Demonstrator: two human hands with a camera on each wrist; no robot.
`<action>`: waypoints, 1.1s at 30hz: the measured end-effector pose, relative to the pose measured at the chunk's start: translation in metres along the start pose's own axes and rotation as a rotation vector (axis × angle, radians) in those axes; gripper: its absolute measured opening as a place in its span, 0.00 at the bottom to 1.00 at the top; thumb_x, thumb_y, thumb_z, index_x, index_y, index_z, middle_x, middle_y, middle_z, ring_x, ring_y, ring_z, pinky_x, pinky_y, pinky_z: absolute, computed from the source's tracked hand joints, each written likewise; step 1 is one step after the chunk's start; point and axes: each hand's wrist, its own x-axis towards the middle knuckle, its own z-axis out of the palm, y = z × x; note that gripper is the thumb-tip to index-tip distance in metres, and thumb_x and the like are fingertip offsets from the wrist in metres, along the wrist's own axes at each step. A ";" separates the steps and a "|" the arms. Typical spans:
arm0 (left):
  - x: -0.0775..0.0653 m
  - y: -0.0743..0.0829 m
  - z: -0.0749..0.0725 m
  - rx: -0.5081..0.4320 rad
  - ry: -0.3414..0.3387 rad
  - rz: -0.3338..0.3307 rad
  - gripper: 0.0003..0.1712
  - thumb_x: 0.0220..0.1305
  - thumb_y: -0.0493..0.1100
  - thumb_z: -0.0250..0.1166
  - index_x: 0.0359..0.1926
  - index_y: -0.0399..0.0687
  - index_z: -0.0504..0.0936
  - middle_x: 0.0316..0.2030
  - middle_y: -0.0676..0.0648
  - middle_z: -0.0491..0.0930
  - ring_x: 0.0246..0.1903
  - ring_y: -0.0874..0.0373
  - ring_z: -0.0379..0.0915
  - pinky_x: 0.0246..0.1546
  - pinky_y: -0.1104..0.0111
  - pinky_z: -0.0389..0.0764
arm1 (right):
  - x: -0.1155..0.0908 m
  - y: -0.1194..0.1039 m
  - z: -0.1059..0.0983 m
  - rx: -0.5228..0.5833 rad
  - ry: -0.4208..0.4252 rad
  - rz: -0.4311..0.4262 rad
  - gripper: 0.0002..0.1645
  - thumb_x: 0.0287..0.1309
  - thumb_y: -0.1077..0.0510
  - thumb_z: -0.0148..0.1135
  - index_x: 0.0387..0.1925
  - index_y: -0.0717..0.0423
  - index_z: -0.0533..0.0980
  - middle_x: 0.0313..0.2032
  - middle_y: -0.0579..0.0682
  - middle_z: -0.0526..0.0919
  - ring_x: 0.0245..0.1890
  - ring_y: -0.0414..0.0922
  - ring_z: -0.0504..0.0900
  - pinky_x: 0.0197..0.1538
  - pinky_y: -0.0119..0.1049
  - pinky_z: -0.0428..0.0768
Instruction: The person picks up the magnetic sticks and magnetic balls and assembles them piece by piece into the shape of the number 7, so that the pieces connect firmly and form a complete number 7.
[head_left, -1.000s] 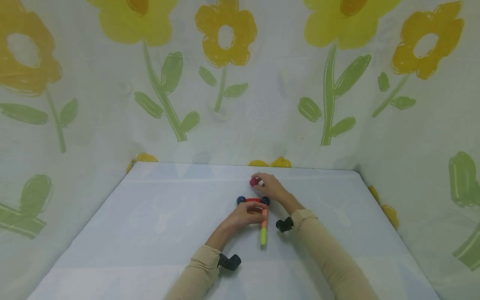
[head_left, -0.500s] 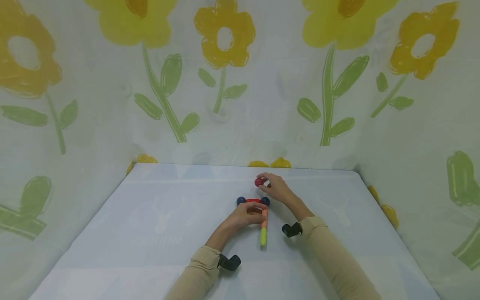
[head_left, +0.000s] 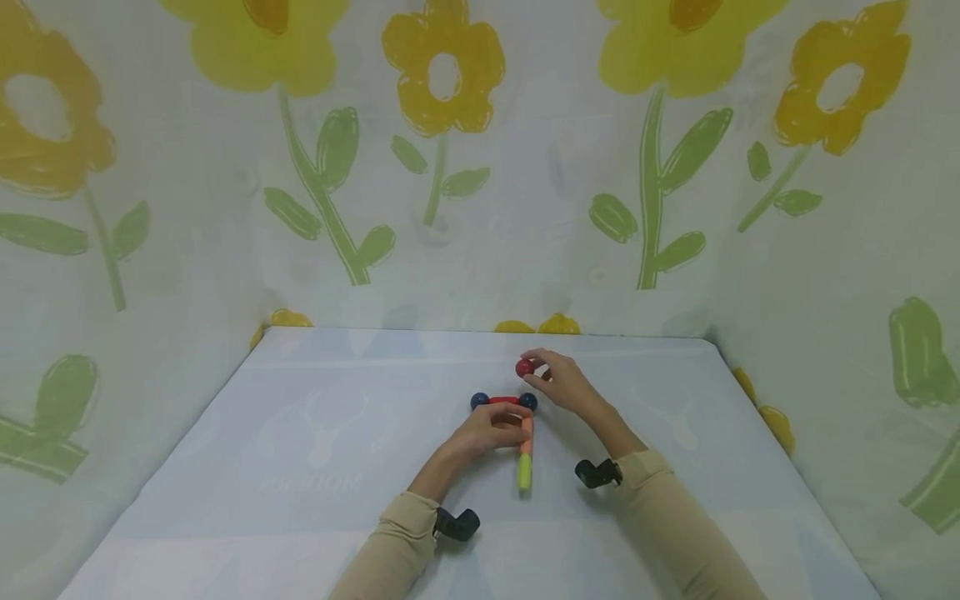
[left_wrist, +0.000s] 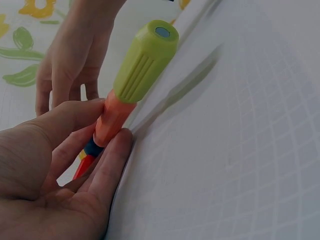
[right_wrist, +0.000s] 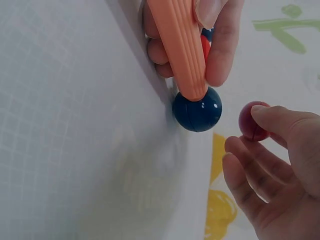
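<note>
My left hand [head_left: 480, 431] pinches an orange rod [left_wrist: 114, 120] between thumb and fingers, low over the table. A yellow-green rod [left_wrist: 145, 62] with a small round disc in its end continues from it toward me. At the orange rod's far end sits a dark blue ball [right_wrist: 197, 111]. A red rod [head_left: 504, 399] runs from there to a second dark blue ball [head_left: 480, 402] on the left. Behind this, my right hand [head_left: 566, 385] holds a red ball [right_wrist: 253, 121] between thumb and fingertips, apart from the blue ball in the right wrist view.
The pale table [head_left: 262, 467] has faint printed patterns, and its back edge meets a flower-printed curtain [head_left: 525, 208]. That curtain also hangs along both sides. Black wrist cameras are strapped near each beige cuff.
My right hand has shifted right and slightly toward me, taking the red ball along. My left hand stays on the orange rod, and the joined pieces keep their place.
</note>
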 end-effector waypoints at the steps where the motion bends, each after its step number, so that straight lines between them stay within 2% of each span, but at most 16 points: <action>1: 0.000 0.000 0.000 0.000 0.000 0.002 0.22 0.59 0.47 0.71 0.55 0.53 0.82 0.51 0.45 0.82 0.47 0.57 0.80 0.52 0.61 0.82 | -0.002 0.000 -0.001 0.002 0.001 0.001 0.25 0.62 0.57 0.65 0.61 0.52 0.73 0.52 0.54 0.83 0.47 0.50 0.81 0.52 0.42 0.83; 8: 0.001 -0.002 0.000 0.001 -0.003 0.011 0.22 0.60 0.47 0.71 0.55 0.53 0.82 0.51 0.45 0.82 0.47 0.57 0.79 0.51 0.63 0.82 | -0.012 0.002 -0.007 0.008 0.008 -0.030 0.25 0.62 0.57 0.65 0.60 0.54 0.73 0.50 0.54 0.84 0.44 0.49 0.82 0.50 0.41 0.84; 19: 0.000 -0.001 0.000 0.017 0.005 0.009 0.21 0.60 0.47 0.71 0.55 0.53 0.82 0.51 0.45 0.82 0.47 0.57 0.79 0.51 0.62 0.82 | -0.029 0.002 -0.010 0.012 -0.004 -0.005 0.26 0.61 0.56 0.66 0.60 0.52 0.74 0.49 0.53 0.84 0.41 0.47 0.81 0.47 0.38 0.84; 26: 0.001 -0.001 0.000 0.023 0.007 0.016 0.21 0.60 0.47 0.70 0.55 0.53 0.82 0.51 0.45 0.82 0.47 0.56 0.79 0.52 0.62 0.81 | -0.041 0.001 -0.015 0.015 -0.005 -0.050 0.24 0.61 0.56 0.66 0.59 0.54 0.74 0.47 0.52 0.85 0.40 0.46 0.82 0.45 0.36 0.84; 33: 0.000 0.000 0.000 0.023 0.008 0.007 0.21 0.60 0.48 0.70 0.55 0.54 0.82 0.51 0.46 0.82 0.48 0.56 0.79 0.53 0.60 0.81 | -0.053 -0.003 -0.019 0.029 -0.024 -0.055 0.24 0.62 0.56 0.66 0.59 0.54 0.74 0.47 0.52 0.85 0.41 0.47 0.82 0.44 0.34 0.83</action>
